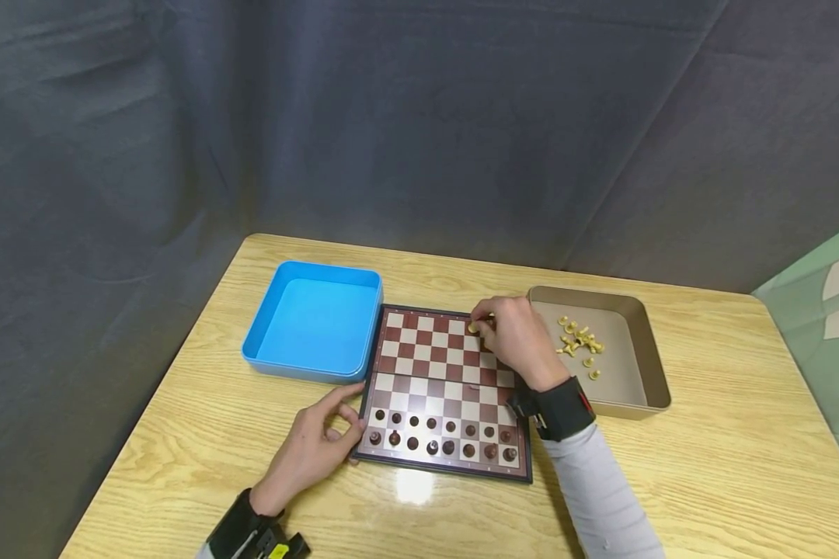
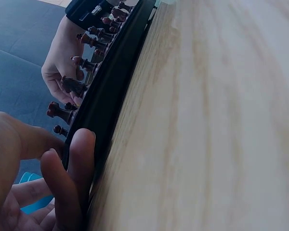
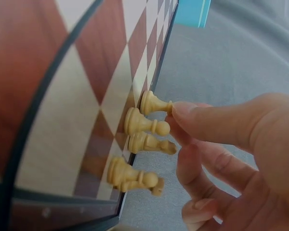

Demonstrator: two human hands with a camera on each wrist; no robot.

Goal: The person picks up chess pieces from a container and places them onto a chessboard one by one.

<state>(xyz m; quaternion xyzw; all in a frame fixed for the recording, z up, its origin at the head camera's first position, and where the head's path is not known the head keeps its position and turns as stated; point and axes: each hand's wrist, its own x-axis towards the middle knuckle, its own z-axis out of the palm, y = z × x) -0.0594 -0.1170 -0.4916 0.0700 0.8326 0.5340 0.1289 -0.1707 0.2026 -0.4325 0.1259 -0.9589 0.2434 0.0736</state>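
Observation:
The chessboard [image 1: 419, 386] lies on the table with two rows of dark chess pieces [image 1: 430, 424] along its near side. My right hand [image 1: 524, 338] reaches over the far right part. Its thumb and a finger pinch the top of a cream chess piece [image 3: 153, 103], whose base is at the board; the fingers hide its head. Several other cream pieces stand beside it, among them a pawn [image 3: 147, 123] and a knight [image 3: 151, 143]. At the near left corner, my left hand [image 1: 315, 442] grips the board's edge, with fingertips against the dark side in the left wrist view.
A blue tray [image 1: 269, 365] stands left of the board. To the right, a brown tray [image 1: 650, 365] holds several loose cream pieces [image 1: 580, 340]. The wooden table [image 1: 727, 435] ends at a dark curtain [image 1: 419, 140] behind.

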